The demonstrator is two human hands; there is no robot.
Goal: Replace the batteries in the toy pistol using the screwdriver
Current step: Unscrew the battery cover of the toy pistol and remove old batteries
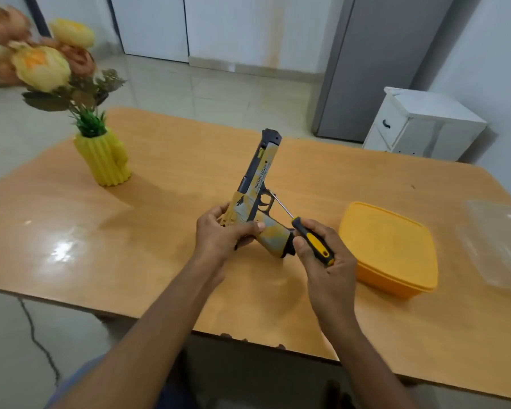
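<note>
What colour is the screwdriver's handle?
Black with yellow inlays, seen in the head view: the screwdriver is gripped by the right hand.

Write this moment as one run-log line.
left hand: holds pistol | right hand: grips screwdriver | tip: by trigger guard | box: lid on

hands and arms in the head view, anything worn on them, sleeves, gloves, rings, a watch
Both arms are bare from wrist to well above the elbow, with no sleeves in view. The left hand and right hand have no gloves, and no rings, watch or bands show. A bit of blue clothing sits by the left upper arm.
</note>
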